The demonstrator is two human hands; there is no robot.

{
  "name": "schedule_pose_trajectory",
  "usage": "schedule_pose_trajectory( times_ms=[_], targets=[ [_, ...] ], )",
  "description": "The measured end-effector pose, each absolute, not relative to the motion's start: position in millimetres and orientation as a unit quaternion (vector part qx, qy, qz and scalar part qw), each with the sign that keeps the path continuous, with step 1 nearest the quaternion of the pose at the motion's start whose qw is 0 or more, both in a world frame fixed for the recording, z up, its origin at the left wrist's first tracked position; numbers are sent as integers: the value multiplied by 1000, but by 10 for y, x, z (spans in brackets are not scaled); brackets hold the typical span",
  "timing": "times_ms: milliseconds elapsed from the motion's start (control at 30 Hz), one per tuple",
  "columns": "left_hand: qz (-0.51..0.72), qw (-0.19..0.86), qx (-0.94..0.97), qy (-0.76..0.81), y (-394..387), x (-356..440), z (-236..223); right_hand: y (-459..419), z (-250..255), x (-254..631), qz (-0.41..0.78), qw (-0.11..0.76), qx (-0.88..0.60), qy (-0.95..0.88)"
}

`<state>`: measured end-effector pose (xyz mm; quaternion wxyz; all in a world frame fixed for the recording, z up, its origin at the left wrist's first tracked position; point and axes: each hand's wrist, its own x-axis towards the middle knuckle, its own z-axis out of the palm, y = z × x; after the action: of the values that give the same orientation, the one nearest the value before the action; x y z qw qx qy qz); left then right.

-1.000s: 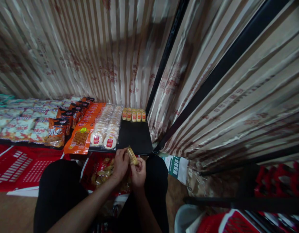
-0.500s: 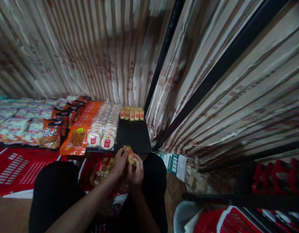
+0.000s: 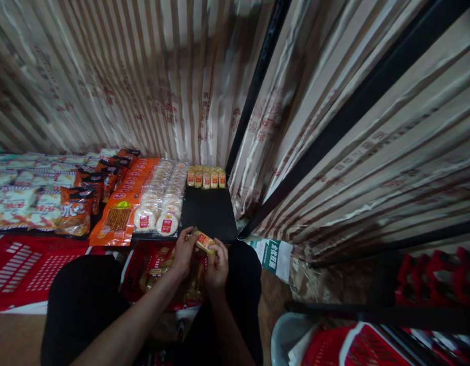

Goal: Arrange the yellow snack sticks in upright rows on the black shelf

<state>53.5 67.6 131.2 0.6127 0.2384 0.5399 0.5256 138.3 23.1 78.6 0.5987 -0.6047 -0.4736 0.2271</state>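
Between my two hands is a small yellow snack packet (image 3: 204, 242) with a red and orange label, held over the front edge of the black shelf (image 3: 209, 209). My left hand (image 3: 184, 251) pinches its left end. The fingers of my right hand (image 3: 218, 264) are closed on its right end. Beneath my hands, between my knees, stands a red basket (image 3: 130, 269) with several similar yellow packets (image 3: 155, 272) in it. A row of matching packets (image 3: 206, 178) stands at the back of the shelf.
Left along the shelf lie clear-wrapped round crackers (image 3: 167, 222), orange snack bags (image 3: 115, 218) and white snack packs (image 3: 19, 203). Black posts (image 3: 257, 86) rise at the shelf's right, before striped wrapping. A red basket (image 3: 32, 269) is at left, a pale bucket (image 3: 286, 335) at lower right.
The yellow packet has turned from nearly upright to a flatter slant, its label facing up more. My hands have moved slightly apart around it. The view has shifted a little.
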Motion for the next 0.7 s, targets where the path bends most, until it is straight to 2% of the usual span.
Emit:
schedule_pose_trajectory(
  times_ms=[433,700],
  targets=[
    [443,656,318,522,539,432,1375,632,978,1432,363,629,-601,-334],
    [454,608,352,548,686,528,1345,698,1101,1410,390,599,-604,-352]
  ],
)
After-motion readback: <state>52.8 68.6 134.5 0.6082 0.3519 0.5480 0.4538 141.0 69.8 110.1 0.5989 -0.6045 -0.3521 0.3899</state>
